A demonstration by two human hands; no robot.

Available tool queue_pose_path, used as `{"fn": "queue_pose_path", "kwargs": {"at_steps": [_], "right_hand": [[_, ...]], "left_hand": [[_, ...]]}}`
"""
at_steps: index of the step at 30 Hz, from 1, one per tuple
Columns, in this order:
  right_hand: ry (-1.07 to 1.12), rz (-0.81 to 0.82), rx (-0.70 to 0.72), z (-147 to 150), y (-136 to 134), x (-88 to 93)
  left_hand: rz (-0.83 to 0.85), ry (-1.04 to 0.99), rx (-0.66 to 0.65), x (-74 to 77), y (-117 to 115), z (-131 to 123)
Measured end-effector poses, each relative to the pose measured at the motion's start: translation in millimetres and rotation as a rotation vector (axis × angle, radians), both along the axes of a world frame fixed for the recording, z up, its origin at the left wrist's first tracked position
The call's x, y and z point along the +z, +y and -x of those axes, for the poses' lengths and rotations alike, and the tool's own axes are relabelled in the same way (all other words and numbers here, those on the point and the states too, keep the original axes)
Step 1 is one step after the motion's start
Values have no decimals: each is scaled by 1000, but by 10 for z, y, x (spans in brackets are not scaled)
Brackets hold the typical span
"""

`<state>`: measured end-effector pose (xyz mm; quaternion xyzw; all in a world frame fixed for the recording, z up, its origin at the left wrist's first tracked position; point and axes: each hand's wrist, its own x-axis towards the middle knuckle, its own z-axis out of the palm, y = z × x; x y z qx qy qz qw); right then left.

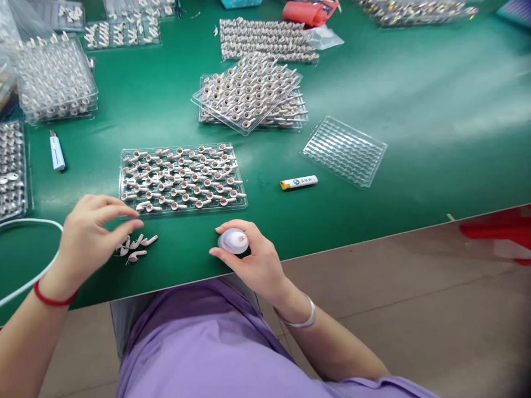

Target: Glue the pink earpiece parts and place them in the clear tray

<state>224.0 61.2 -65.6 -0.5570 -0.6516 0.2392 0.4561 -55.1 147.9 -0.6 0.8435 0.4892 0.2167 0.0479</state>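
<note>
My left hand (93,235) hovers at the near left corner of a clear plastic tray (182,211) filled with rows of white earbud shells. Its thumb and fingertips are apart, with nothing visible between them, close to an earbud shell (143,206) at the tray's corner. Just below those fingers, several loose earbud shells (136,256) lie on the green table, partly covered by the hand. My right hand (261,260) is wrapped around a small white squeeze bottle (233,241) with a pointed tip, seen from above near the table's front edge.
Stacked trays of earbud shells (249,91) stand farther back, more at the far left (58,80). An unfilled clear tray (346,152) and a white lighter (298,182) lie to the right. A utility knife (57,152) and a white cable (31,221) are at left.
</note>
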Motion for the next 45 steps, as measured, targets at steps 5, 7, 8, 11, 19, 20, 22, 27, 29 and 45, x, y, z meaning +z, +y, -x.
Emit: {"fn": "queue_pose_path", "kwargs": {"at_steps": [5,7,8,11,19,20,22,27,29,45], "right_hand": [[1,7,4,0,3,4],[4,12,11,0,2,2],[9,12,15,-1,2,0],[30,7,22,-9,3,-2],[209,102,168,66,-55,105],[217,138,207,97,-70,121],[201,197,292,163,-101,137],[206,163,415,284,-161,82],[210,105,391,299,-181,56],[94,-158,370,236,-243,83]], "left_hand": [[128,170,-152,-78,-186,-94],[146,207,-151,-108,-176,-102],[147,207,-150,-113,-168,-106],[123,149,-142,-84,-205,-130],[0,-180,-38,-69,-825,-250],[9,-198,-27,-97,-897,-265],[-5,-209,-7,-163,-1009,-286],[-37,-161,54,-308,-1166,-265],[-41,-140,89,-339,-1201,-240],[-179,-27,97,-417,-1209,-208]]}}
